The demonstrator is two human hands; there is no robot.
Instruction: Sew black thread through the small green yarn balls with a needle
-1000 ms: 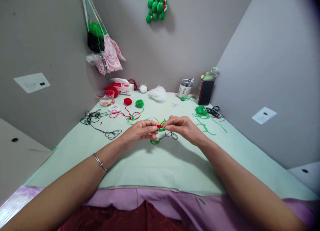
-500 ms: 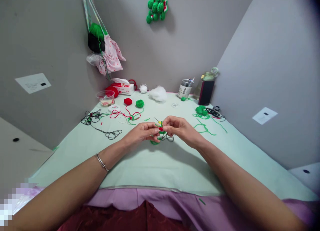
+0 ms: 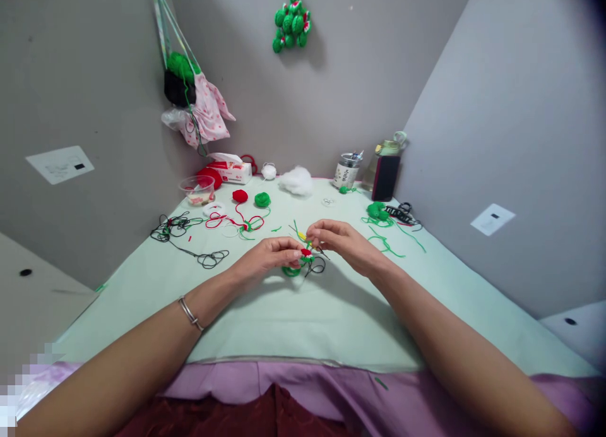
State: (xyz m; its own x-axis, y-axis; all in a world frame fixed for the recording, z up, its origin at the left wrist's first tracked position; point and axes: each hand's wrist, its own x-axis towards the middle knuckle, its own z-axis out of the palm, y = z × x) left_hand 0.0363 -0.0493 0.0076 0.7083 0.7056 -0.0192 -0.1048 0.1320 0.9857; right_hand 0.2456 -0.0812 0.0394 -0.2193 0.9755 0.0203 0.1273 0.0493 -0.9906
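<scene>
My left hand (image 3: pixel 279 254) pinches a small red and green crochet piece (image 3: pixel 307 254) between thumb and fingers, above the middle of the table. Close beside it on the right, my right hand (image 3: pixel 337 240) has its thumb and fingers drawn together; what they grip is too small to make out. A slim yellow tool (image 3: pixel 302 235) shows by the right fingertips, and I cannot tell whether it is held or lies behind. Under the hands are a coil of green yarn (image 3: pixel 291 271) and a loop of dark cord (image 3: pixel 316 266).
Red (image 3: pixel 240 196) and green (image 3: pixel 262 199) yarn balls stand behind, near white stuffing (image 3: pixel 297 180). Tangled dark cord (image 3: pixel 175 225) and a clear tub (image 3: pixel 197 189) lie left. At right are a green crocheted piece (image 3: pixel 377 211), a pen can (image 3: pixel 347 170) and a phone (image 3: pixel 385 178) against a bottle.
My right hand's fingertips have drawn slightly up and away from the crochet piece, uncovering more of its red and green. My left hand keeps its pinch. The view has shifted a little.
</scene>
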